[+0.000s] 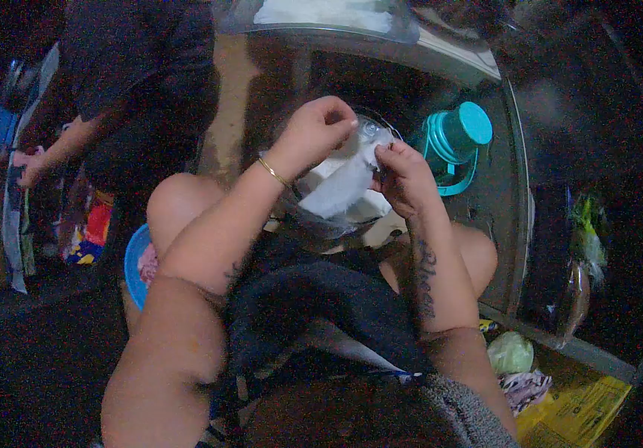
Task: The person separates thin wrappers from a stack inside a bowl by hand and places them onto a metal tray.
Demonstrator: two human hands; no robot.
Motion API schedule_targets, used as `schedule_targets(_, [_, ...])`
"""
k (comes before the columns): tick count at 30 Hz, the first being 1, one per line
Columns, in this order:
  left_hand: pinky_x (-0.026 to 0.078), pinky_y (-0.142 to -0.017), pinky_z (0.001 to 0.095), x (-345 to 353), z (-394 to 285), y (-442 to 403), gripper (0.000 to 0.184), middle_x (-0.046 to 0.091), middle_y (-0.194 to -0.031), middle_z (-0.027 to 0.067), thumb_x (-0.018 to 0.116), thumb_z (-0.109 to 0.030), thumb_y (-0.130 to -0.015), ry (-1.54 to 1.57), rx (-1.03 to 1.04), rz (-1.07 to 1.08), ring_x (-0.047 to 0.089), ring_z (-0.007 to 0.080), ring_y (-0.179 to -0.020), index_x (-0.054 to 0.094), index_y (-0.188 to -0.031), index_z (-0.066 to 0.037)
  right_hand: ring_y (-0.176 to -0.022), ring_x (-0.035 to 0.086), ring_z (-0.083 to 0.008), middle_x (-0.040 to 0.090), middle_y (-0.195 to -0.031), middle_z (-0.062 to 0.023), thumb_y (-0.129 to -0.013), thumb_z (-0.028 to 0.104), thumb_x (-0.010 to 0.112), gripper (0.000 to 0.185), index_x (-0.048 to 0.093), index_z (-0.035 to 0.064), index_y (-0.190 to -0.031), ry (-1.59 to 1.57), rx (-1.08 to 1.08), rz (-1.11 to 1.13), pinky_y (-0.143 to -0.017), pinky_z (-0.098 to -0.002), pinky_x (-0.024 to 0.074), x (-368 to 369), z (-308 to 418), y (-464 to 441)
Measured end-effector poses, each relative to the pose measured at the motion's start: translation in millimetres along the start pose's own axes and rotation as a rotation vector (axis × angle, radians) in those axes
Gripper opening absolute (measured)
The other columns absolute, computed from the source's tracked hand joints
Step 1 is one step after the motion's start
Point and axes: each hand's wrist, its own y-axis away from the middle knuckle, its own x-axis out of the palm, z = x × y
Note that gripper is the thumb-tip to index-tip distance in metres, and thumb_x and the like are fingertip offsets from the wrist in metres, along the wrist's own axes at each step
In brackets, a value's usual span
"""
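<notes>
My right hand pinches the edge of a thin, whitish plastic bag, which hangs in front of me between my knees. My left hand is raised just left of the bag's top, its fingertips pressed together; whatever they may hold is too small to make out. Beneath the bag sits a round, see-through bowl, mostly hidden by the bag and my hands. Something white shows inside it.
Right of my hands stands a turquoise bucket or pail with a handle. A blue basin with pinkish contents is by my left knee. A cabbage lies low right, near yellow sheeting. At left, another person reaches toward shelves.
</notes>
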Motion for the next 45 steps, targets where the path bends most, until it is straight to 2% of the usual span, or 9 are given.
schedule_targets(5, [0.048,-0.078,0.0288,-2.6,8.6,7.6,0.012,0.065,-0.085,0.0046,0.069,-0.011,-0.077,-0.082,0.209,0.196,0.059,0.0127,-0.081,0.064,-0.085,-0.004,-0.075,0.062,-0.017,0.063,-0.089,-0.0059,-0.089,0.018,0.056,0.018,0.058,0.0041,-0.101,-0.076,-0.023,-0.012,-0.06,-0.0281,0.0548,-4.3,-5.9,-2.9])
schedule_targets(8, [0.05,-0.074,0.0278,7.7,10.4,13.2,0.013,0.065,-0.085,0.004,0.069,-0.009,-0.077,0.002,0.142,0.2,0.06,0.0112,-0.079,0.065,-0.087,-0.003,-0.077,0.063,-0.0182,0.063,-0.09,-0.0078,-0.088,0.015,0.057,0.02,0.056,0.0015,-0.102,-0.192,-0.029,-0.003,-0.061,-0.0289,0.0552,6.0,2.7,8.1])
schedule_targets(11, [0.05,-0.073,0.0279,8.9,11.0,14.1,0.016,0.066,-0.086,0.004,0.068,-0.01,-0.077,-0.06,0.137,0.174,0.06,0.0108,-0.077,0.066,-0.092,-0.003,-0.087,0.064,-0.022,0.063,-0.099,-0.0099,-0.086,0.009,0.06,0.027,0.053,0.0015,-0.111,-0.143,-0.021,0.072,-0.078,-0.0361,0.0547,-3.3,-1.9,4.8])
schedule_targets(14, [0.05,-0.074,0.0284,9.8,10.7,13.6,0.018,0.066,-0.088,0.0047,0.068,-0.01,-0.079,-0.096,0.137,0.146,0.061,0.0113,-0.079,0.067,-0.095,-0.004,-0.088,0.063,-0.0223,0.062,-0.098,-0.0093,-0.081,0.002,0.064,0.035,0.051,0.0001,-0.113,-0.103,-0.093,0.042,-0.079,-0.0353,0.0534,5.3,-0.2,10.5])
schedule_targets(17, [0.05,-0.076,0.0286,13.1,12.8,13.3,0.018,0.066,-0.09,0.0059,0.066,-0.011,-0.08,-0.063,0.183,0.114,0.061,0.0124,-0.082,0.066,-0.097,-0.003,-0.083,0.064,-0.0212,0.063,-0.097,-0.0107,-0.076,-0.008,0.057,0.033,0.054,-0.002,-0.109,-0.135,-0.115,-0.003,-0.072,-0.0313,0.0543,8.8,1.0,10.6])
schedule_targets(24, [0.048,-0.084,0.0311,10.1,8.6,10.4,0.02,0.066,-0.097,0.0078,0.063,-0.01,-0.081,-0.084,0.259,0.055,0.061,0.0177,-0.093,0.064,-0.1,-0.004,-0.081,0.064,-0.0176,0.063,-0.097,-0.0097,-0.073,-0.003,0.056,0.039,0.053,-0.0024,-0.112,-0.088,-0.125,0.035,-0.07,-0.0293,0.054,-5.8,2.2,6.1])
schedule_targets(33, [0.049,-0.076,0.0364,8.7,3.4,11.5,0.015,0.06,-0.088,0.0113,0.067,-0.011,-0.077,-0.295,0.576,0.055,0.06,0.0288,-0.086,0.062,-0.09,-0.006,-0.083,0.062,-0.0187,0.062,-0.094,-0.0086,-0.073,0.001,0.058,0.044,0.052,-0.0019,-0.117,-0.144,-0.106,0.076,-0.075,-0.0302,0.0526,-5.9,7.9,6.1])
schedule_targets(41, [0.048,-0.077,0.0373,6.9,3.5,13.5,0.013,0.06,-0.087,0.0111,0.066,-0.012,-0.076,-0.314,0.571,0.109,0.059,0.0296,-0.086,0.062,-0.088,-0.007,-0.081,0.061,-0.0169,0.062,-0.095,-0.008,-0.071,-0.009,0.06,0.051,0.048,-0.0035,-0.121,-0.084,-0.152,0.03,-0.075,-0.0266,0.0501,-5.3,12.7,11.0])
schedule_targets(45, [0.048,-0.073,0.0394,11.7,10.3,12.6,0.022,0.059,-0.088,0.013,0.071,-0.015,-0.072,-0.376,0.465,0.068,0.058,0.0306,-0.081,0.061,-0.088,-0.004,-0.084,0.061,-0.0163,0.062,-0.097,-0.0082,-0.071,-0.009,0.059,0.051,0.049,-0.0014,-0.121,0.144,-0.207,-0.03,-0.075,-0.0259,0.0491,-5.0,13.0,9.4])
